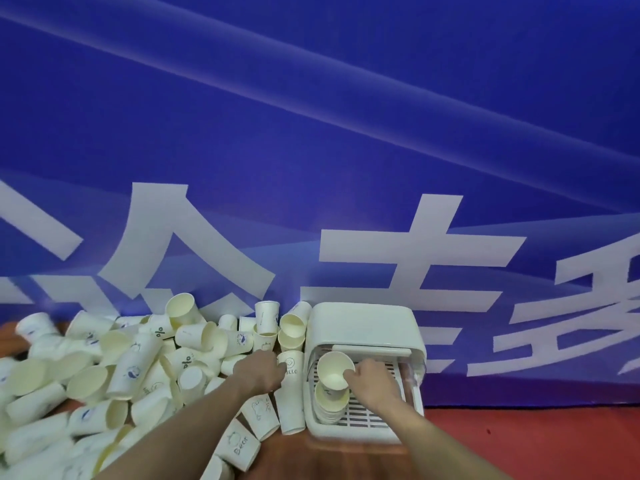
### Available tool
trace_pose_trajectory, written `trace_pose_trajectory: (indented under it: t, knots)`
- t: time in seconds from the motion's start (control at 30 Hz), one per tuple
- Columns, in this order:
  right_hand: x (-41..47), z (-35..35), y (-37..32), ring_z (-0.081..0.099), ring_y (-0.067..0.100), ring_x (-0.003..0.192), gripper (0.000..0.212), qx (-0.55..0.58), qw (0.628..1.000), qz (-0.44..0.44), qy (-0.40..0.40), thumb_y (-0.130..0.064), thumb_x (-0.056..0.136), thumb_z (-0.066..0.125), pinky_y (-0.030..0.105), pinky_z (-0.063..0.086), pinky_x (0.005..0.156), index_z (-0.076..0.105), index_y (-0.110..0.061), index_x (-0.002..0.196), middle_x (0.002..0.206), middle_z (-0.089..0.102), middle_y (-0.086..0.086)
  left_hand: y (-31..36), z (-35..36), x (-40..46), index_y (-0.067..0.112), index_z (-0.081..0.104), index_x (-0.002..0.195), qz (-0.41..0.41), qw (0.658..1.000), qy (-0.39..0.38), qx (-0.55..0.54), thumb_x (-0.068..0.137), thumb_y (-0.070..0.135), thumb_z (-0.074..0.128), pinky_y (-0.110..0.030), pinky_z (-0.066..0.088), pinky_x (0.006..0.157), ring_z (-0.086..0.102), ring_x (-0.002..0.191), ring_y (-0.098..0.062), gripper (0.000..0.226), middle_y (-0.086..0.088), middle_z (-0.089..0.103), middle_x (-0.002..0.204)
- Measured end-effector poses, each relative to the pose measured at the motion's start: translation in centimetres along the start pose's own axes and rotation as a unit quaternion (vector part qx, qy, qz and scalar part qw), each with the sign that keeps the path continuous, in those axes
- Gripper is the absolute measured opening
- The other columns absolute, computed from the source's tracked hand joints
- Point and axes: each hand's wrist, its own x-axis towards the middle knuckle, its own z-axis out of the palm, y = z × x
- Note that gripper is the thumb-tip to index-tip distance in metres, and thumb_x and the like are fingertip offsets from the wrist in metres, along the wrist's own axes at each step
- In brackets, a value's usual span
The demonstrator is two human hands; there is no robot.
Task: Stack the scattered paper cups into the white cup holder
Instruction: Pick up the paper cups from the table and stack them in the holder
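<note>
— Dozens of paper cups, too many to count, at nine o'clock?
— Yes. My left hand grasps the "HELLO" cup; my right hand pinches one cup over one white cup holder, wooden table, blue banner behind.

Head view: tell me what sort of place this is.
Probably an event or exhibition hall rather than a home: a large blue printed banner with big white characters stands right behind the table, a red floor runs beside it, and paper cups are heaped next to a white cup holder.
</note>
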Motion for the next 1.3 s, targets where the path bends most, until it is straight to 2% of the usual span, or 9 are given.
trace_pose_trajectory:
  t: [0.13,0.3,0.47,0.53,0.7,0.77,0.9,1.07,1.3]
  knots:
    - [0.6,2.1,0.6,0.052,0.023,0.065,0.032,-0.023,0.999,0.023,-0.023,-0.037,0.086,0.047,0.029,0.032,0.052,0.044,-0.017,0.061,0.064,0.05,-0.002,-2.2,1.7,-0.5,0.012,0.062,0.111,-0.021,1.0,-0.023,0.002,0.097,0.046,0.035,-0.03,0.043,0.077,0.061,0.103,-0.022,0.045,-0.005,0.065,0.113]
    - [1.6,4.7,1.3,0.064,0.023,0.081,0.026,-0.074,0.995,0.043,-0.049,-0.036,0.087,0.042,0.028,0.046,0.068,0.053,-0.017,0.074,0.081,0.063,0.001,-4.5,3.5,-0.6,0.016,0.052,0.078,-0.039,0.998,-0.048,-0.03,0.095,0.044,0.037,-0.03,0.041,0.069,0.059,0.085,-0.022,0.036,-0.006,0.062,0.09]
    - [2.0,6.6,1.9,0.061,0.021,0.087,0.025,-0.104,0.993,0.036,-0.033,-0.034,0.094,0.038,0.03,0.047,0.072,0.057,-0.018,0.093,0.093,0.062,0.0,-6.0,4.1,-1.0,0.01,0.06,0.111,-0.055,0.997,-0.05,-0.009,0.098,0.047,0.036,-0.032,0.043,0.079,0.059,0.104,-0.021,0.045,-0.006,0.062,0.116]
    - [1.8,6.7,1.7,0.063,0.022,0.092,0.031,-0.12,0.992,0.042,-0.026,-0.036,0.094,0.038,0.03,0.046,0.072,0.061,-0.018,0.101,0.1,0.066,0.001,-6.7,4.1,-1.4,0.012,0.059,0.11,-0.067,0.996,-0.054,-0.008,0.098,0.046,0.035,-0.032,0.043,0.079,0.059,0.103,-0.022,0.044,-0.005,0.062,0.115]
    - [1.2,5.3,-0.6,0.056,0.02,0.078,0.033,-0.151,0.988,0.015,0.014,-0.05,0.091,0.038,0.027,0.041,0.066,0.051,-0.022,0.078,0.081,0.057,-0.004,-8.8,2.7,-2.0,0.018,0.048,0.078,-0.087,0.994,-0.044,-0.046,0.096,0.045,0.036,-0.03,0.042,0.069,0.063,0.089,-0.02,0.035,0.0,0.06,0.089]
    - [1.3,5.0,-2.6,0.061,0.02,0.082,0.036,-0.166,0.986,-0.017,0.009,-0.051,0.089,0.038,0.028,0.04,0.066,0.051,-0.02,0.074,0.083,0.062,-0.003,-9.3,1.3,-2.3,0.016,0.051,0.08,-0.09,0.995,-0.025,-0.046,0.096,0.044,0.037,-0.03,0.042,0.069,0.06,0.086,-0.02,0.035,-0.002,0.06,0.09]
    - [1.4,5.0,-7.9,0.065,0.024,0.097,0.042,-0.178,0.978,-0.108,0.028,-0.053,0.09,0.042,0.031,0.044,0.071,0.065,-0.019,0.097,0.102,0.067,0.003,-10.7,-1.5,-3.1,0.012,0.059,0.107,-0.1,0.994,0.015,-0.052,0.098,0.045,0.037,-0.031,0.042,0.076,0.059,0.102,-0.023,0.041,-0.006,0.062,0.112]
    - [1.7,5.0,-14.5,0.063,0.021,0.083,0.033,-0.148,0.973,-0.171,0.035,-0.048,0.091,0.043,0.028,0.042,0.064,0.055,-0.02,0.079,0.079,0.056,-0.003,-13.6,-4.3,-3.5,0.016,0.049,0.093,-0.117,0.99,0.041,-0.059,0.098,0.045,0.036,-0.031,0.039,0.074,0.057,0.095,-0.022,0.032,-0.006,0.06,0.106]
    - [4.1,7.1,-19.6,0.064,0.02,0.086,0.036,-0.14,0.971,-0.187,0.043,-0.049,0.091,0.044,0.029,0.047,0.066,0.064,-0.019,0.091,0.088,0.064,-0.001,-17.3,-6.4,-2.1,0.016,0.056,0.092,-0.143,0.987,0.058,-0.05,0.098,0.044,0.036,-0.03,0.039,0.071,0.054,0.087,-0.02,0.035,-0.005,0.061,0.099]
